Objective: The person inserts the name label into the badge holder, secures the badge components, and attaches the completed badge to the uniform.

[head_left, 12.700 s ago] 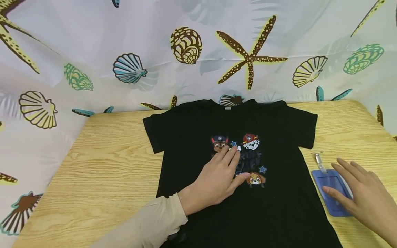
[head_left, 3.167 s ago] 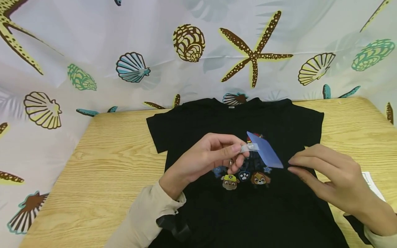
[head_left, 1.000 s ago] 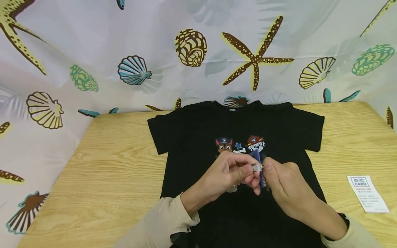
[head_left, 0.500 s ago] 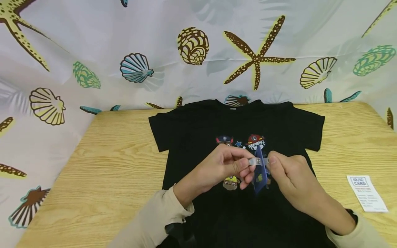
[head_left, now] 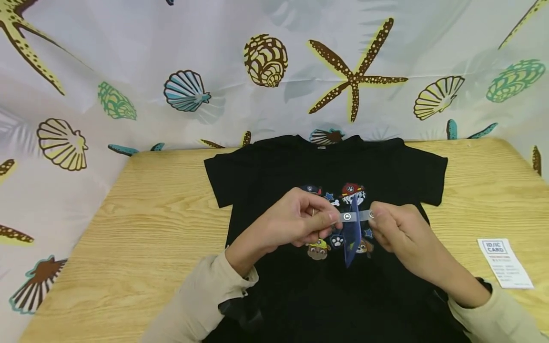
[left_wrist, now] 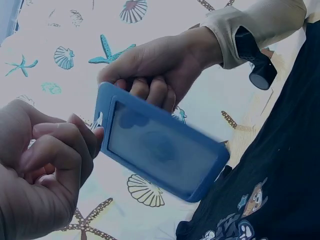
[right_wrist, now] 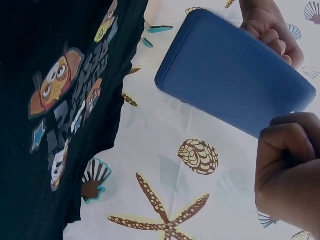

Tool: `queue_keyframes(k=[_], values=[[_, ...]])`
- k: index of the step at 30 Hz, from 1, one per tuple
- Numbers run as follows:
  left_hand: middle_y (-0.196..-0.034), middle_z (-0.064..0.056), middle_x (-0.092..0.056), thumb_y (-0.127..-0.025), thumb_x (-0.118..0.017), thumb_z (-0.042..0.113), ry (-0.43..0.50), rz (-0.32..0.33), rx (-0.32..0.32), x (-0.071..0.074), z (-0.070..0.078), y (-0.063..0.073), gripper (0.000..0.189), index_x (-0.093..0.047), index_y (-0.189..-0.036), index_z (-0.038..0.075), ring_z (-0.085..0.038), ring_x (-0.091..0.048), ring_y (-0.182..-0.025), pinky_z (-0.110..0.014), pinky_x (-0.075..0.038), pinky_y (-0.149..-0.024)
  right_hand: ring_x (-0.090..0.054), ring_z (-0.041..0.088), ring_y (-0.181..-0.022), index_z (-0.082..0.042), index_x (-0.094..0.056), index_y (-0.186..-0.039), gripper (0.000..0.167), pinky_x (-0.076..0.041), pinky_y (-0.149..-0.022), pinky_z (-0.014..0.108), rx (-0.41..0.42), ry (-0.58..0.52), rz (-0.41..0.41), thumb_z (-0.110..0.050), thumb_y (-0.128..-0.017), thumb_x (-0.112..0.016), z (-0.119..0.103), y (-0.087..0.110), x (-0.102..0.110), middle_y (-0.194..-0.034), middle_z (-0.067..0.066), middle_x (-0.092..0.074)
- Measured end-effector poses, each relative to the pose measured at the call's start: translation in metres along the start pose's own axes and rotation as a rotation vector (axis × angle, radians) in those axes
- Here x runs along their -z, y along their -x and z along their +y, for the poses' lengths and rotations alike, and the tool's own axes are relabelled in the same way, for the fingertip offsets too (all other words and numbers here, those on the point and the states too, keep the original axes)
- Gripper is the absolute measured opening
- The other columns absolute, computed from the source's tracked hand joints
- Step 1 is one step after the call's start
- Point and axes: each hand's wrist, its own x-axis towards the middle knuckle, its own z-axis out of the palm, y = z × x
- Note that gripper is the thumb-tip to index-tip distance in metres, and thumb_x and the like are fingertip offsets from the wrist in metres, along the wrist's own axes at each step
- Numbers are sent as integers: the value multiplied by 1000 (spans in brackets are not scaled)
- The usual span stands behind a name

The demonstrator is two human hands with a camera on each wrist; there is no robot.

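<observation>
Above the black T-shirt a blue badge holder hangs edge-on to the head view. A clear strap with metal snap buttons passes through its slot. My left hand pinches the strap's left end between thumb and forefinger. With thumb and curled fingers my right hand pinches the right end, its snap showing at the thumb tip. The left wrist view shows the holder's framed window; its plain back shows in the right wrist view. The metal clip is mostly hidden in my left fingers.
A white printed card lies on the wooden table, right of the shirt. The shirt lies spread out, cartoon print up, reaching the table's back edge. Behind it hangs a curtain with shells and starfish.
The holder, first on the table, was lifted to mid-air; the card came into view. Over the last second my hands drew slightly apart, and the strap now stretches out on both sides of the holder.
</observation>
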Motion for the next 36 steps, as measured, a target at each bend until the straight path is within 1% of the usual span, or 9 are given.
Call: queue_keyframes(k=[5,10,12,20,24,29,32,33,36], values=[[-61,-2,-49,-99,-52,8,-35,1,13,1,0,1,21,-65,-93,-8,-10,-36,-44,-20,-22,-39,-30,7,-39,-11,-39,-64,38,-24,-33,23,-76,-79,-27,3,-100,-36,0,-1,-1,-49,-2,-32],[-63,-2,-49,-99,-53,7,-37,9,-27,1,0,2,20,-64,-95,-9,-10,-38,-46,-20,-25,-40,-29,8,-37,-11,-37,-62,38,-24,-33,24,-164,-106,-27,1,-99,-37,0,-1,-2,-48,0,-31],[-64,-2,-50,-99,-52,7,-31,7,-44,1,0,3,20,-64,-96,-9,-10,-38,-47,-19,-26,-40,-29,8,-38,-10,-37,-63,38,-24,-33,24,-175,-108,-32,1,-99,-36,0,-1,-3,-49,0,-31],[-67,-2,-51,-99,-51,3,-14,-20,-89,2,-5,1,19,-63,-98,-11,-9,-39,-49,-18,-31,-43,-35,7,-43,-13,-43,-65,37,-30,-38,24,-173,12,-67,-3,-100,-41,3,-1,1,-53,-10,-36],[-69,-3,-52,-99,-49,2,-2,-35,-97,3,-5,1,19,-62,-99,-12,-9,-39,-49,-18,-31,-44,-40,10,-45,-16,-48,-66,37,-34,-40,25,-168,62,-88,-5,-101,-43,4,-4,5,-55,-10,-38],[-70,-4,-52,-99,-48,1,30,-37,-115,4,-5,2,19,-62,-100,-12,-10,-39,-50,-19,-31,-44,-50,10,-56,-22,-57,-79,27,-43,-51,25,-128,114,-176,-7,-100,-49,1,-6,27,-64,-8,-50],[-70,-4,-53,-100,-48,1,50,-40,-149,4,-5,1,19,-62,-99,-11,-11,-38,-49,-20,-31,-44,-55,10,-69,-21,-60,-93,16,-48,-62,24,-104,136,-211,-5,-93,-62,3,-5,44,-80,-6,-57],[-70,-4,-53,-99,-48,1,59,-40,-160,4,-5,1,18,-61,-100,-11,-10,-38,-49,-21,-30,-44,-56,10,-74,-20,-61,-98,19,-48,-65,23,-97,140,-210,-4,-89,-67,4,-5,48,-85,-6,-59],[-69,-3,-52,-99,-47,0,81,-32,-190,4,-6,2,18,-61,-100,-12,-10,-38,-48,-21,-31,-44,-59,10,-90,-17,-60,-114,42,-50,-76,21,-119,119,-205,-4,-79,-79,10,-6,53,-103,-3,-61]])
